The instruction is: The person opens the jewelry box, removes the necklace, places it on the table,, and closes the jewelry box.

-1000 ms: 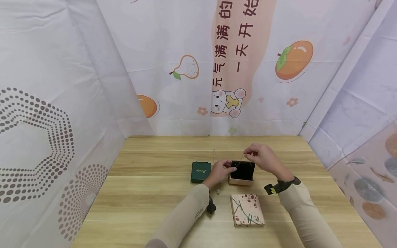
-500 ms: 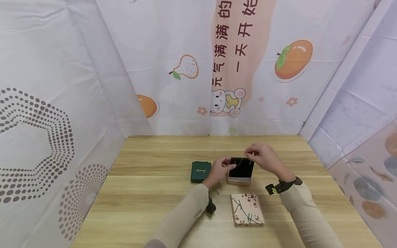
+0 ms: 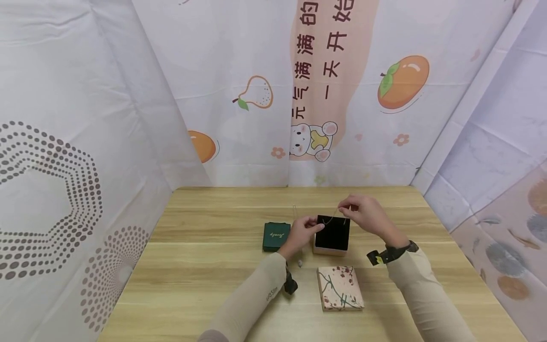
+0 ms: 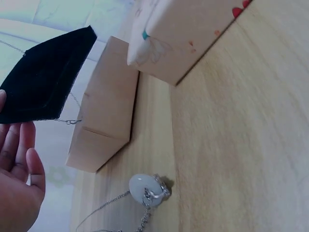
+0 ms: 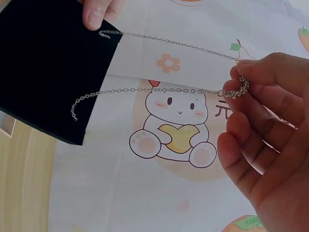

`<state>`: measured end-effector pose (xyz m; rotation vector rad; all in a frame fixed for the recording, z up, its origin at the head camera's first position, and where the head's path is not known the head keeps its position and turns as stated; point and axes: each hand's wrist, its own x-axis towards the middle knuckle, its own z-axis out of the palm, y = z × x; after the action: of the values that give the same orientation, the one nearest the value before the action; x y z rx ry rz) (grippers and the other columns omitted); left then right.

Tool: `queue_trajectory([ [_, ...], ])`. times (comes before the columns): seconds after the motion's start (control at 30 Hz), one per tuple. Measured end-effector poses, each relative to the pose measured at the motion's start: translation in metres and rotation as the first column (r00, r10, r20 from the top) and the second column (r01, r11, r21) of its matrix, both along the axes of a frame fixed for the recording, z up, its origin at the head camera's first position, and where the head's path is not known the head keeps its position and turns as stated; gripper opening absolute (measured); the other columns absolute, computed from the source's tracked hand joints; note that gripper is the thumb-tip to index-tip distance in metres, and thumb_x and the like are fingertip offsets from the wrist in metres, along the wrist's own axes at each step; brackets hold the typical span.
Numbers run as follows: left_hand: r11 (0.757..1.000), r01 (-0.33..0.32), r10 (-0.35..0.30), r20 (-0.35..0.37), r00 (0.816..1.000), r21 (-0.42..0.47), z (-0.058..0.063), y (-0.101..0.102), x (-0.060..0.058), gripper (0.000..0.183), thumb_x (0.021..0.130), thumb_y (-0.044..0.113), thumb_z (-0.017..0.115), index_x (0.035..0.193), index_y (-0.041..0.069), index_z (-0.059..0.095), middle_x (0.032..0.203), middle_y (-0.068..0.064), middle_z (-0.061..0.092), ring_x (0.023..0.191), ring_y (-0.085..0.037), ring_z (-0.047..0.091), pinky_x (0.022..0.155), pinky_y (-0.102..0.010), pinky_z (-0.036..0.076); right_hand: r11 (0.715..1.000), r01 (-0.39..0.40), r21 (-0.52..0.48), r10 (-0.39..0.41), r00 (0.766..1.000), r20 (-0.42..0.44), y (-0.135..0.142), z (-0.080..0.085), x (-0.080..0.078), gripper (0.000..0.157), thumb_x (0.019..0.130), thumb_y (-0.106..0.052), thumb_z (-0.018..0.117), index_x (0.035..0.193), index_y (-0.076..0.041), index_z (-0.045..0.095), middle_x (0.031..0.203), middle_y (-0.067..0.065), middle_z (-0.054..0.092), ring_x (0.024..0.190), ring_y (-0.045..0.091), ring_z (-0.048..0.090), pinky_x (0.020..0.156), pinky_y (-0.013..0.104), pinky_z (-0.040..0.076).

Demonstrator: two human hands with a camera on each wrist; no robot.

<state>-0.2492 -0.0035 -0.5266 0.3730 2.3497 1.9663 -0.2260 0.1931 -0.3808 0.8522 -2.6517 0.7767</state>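
Note:
My left hand [image 3: 304, 232] pinches the upper left corner of a black velvet jewelry pad [image 3: 332, 233], thumb on its face and fingers behind. The pad stands tilted above an open pinkish cardboard box base [image 4: 107, 104]. A thin silver chain [image 5: 169, 44] runs from slots near the pad's edge to my right hand [image 5: 270, 130]. The right thumb and index finger pinch the chain's gathered end, holding both strands stretched away from the pad. Near my left wrist, a second chain with a pale round pendant [image 4: 145, 189] lies on the table.
A dark green jewelry box [image 3: 276, 236] sits left of my left hand. In front of the box base lies a floral-patterned lid [image 3: 340, 289]. The wooden table [image 3: 205, 270] ends at a printed curtain [image 3: 239, 142] behind.
The pad has risen slightly and tilted its face more toward the head camera, now covering the box opening. My right hand has shifted a little right and up with the chain.

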Motion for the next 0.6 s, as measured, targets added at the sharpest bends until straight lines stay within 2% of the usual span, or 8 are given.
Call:
queue_trajectory([
  [0.27, 0.999, 0.022, -0.027, 0.113, 0.993, 0.041, 0.004, 0.000, 0.003, 0.028, 0.090, 0.023, 0.071, 0.107, 0.001, 0.070, 0.099, -0.013, 0.071, 0.080, -0.008, 0.061, 0.077, -0.033, 0.054, 0.997, 0.047, -0.054, -0.051, 0.997, -0.058, 0.002, 0.001, -0.002, 0.006, 0.087, -0.003, 0.069, 0.088, -0.005, 0.075, 0.080, 0.004, 0.069, 0.069, 0.010, 0.055, 0.064, 0.026, 0.047],
  [0.4, 0.999, 0.025, -0.029, 0.163, 0.986, 0.030, 0.004, -0.001, 0.004, 0.032, 0.090, 0.026, 0.071, 0.111, 0.003, 0.069, 0.103, -0.011, 0.071, 0.083, -0.010, 0.064, 0.077, -0.033, 0.055, 0.995, 0.065, -0.073, -0.071, 0.995, -0.076, 0.003, 0.001, -0.003, 0.006, 0.087, -0.002, 0.069, 0.087, -0.003, 0.075, 0.080, 0.007, 0.069, 0.070, 0.013, 0.056, 0.064, 0.027, 0.047],
  [0.6, 0.999, 0.032, -0.033, 0.150, 0.988, 0.006, 0.006, 0.001, 0.004, 0.036, 0.090, 0.027, 0.071, 0.115, 0.002, 0.068, 0.106, -0.011, 0.071, 0.087, -0.013, 0.065, 0.078, -0.029, 0.054, 0.992, 0.080, -0.101, -0.089, 0.992, -0.090, 0.003, 0.004, -0.011, 0.006, 0.086, -0.001, 0.069, 0.087, -0.002, 0.075, 0.078, 0.007, 0.068, 0.067, 0.010, 0.053, 0.061, 0.023, 0.044],
])
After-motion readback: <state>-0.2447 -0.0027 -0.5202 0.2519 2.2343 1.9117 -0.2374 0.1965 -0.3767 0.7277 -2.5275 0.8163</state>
